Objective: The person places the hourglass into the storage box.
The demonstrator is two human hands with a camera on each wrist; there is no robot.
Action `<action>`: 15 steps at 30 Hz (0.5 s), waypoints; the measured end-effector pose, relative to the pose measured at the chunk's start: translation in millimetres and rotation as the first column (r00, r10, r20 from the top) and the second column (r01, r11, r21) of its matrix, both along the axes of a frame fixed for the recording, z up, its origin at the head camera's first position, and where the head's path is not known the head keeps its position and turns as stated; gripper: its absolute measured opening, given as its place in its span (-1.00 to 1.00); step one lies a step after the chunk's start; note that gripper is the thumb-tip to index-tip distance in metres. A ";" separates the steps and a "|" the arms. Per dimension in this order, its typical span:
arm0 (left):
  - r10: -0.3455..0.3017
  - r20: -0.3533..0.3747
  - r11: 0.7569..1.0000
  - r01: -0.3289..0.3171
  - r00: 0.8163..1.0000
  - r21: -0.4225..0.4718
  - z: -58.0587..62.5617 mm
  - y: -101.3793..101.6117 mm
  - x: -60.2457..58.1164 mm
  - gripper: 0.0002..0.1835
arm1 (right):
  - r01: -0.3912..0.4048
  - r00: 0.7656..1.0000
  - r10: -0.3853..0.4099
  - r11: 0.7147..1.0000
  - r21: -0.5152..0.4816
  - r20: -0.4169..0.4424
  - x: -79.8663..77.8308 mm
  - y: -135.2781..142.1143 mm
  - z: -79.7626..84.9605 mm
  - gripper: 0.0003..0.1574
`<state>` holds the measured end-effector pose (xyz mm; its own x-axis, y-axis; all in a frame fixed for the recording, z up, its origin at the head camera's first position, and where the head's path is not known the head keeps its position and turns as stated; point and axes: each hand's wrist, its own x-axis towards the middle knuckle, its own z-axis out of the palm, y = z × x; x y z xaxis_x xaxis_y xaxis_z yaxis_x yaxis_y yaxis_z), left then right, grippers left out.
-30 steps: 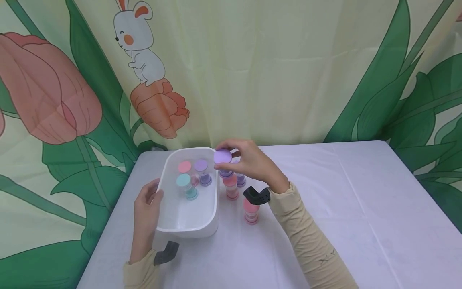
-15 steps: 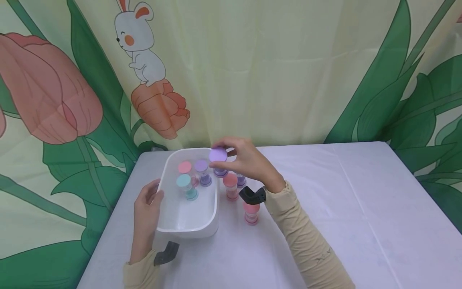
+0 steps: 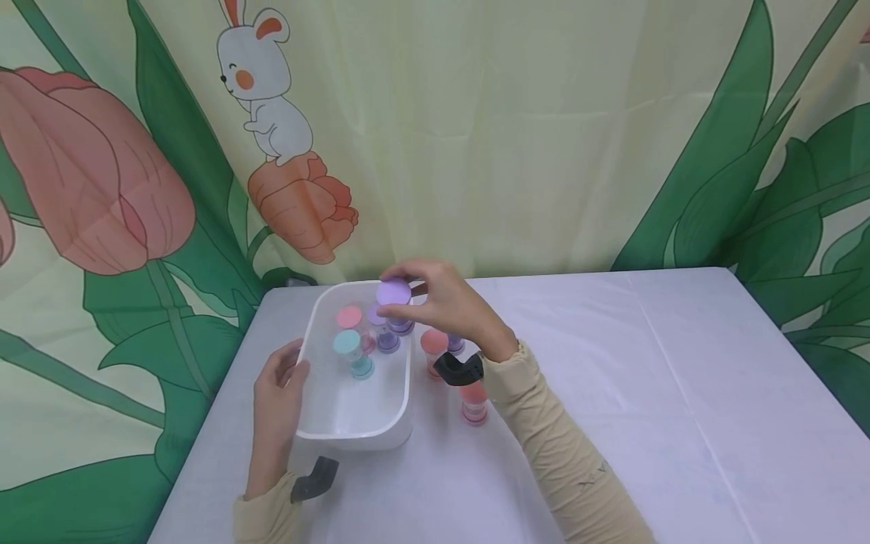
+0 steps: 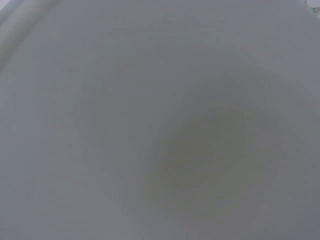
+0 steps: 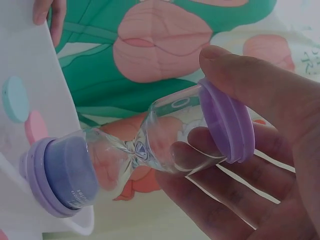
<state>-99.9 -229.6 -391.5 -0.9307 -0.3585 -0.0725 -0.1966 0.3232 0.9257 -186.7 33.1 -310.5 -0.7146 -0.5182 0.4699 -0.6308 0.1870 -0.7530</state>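
My right hand pinches a purple-capped hourglass between thumb and fingers, over the right rim of a white plastic bin. In the right wrist view the hourglass has clear glass, and its purple sand lies in the end away from the hand. My left hand holds the bin's left side, thumb at the rim. Inside the bin stand a teal hourglass, a pink hourglass and another purple hourglass, partly covered by the held one. The left wrist view shows only blurred white surface.
Right of the bin stand a coral-pink hourglass, a purple hourglass mostly hidden by the right wrist, and a nearer pink hourglass. A white cloth covers the table. Behind it hangs a printed curtain.
My right hand has moved left with the purple hourglass, from beside the bin to over its right rim. The left hand and the bin have stayed almost still.
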 end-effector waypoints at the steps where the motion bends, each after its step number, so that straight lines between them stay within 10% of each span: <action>1: -0.001 0.000 1.000 0.001 1.000 0.001 -0.1 0.2 0.0 -0.51 | -0.003 1.000 0.003 1.000 -0.002 0.003 -0.3 -1.4 -0.2 -0.56; 15: -0.007 -0.015 1.000 0.007 1.000 -0.012 1.8 1.4 1.7 -0.51 | -0.037 0.997 0.038 0.999 -0.015 0.062 -5.1 -25.0 -6.4 -0.52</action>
<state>-98.3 -228.2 -389.8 -0.9342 -0.3526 -0.0540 -0.1800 0.3353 0.9248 -191.9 8.2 -316.9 -0.7230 -0.5387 0.4325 -0.5889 0.1533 -0.7935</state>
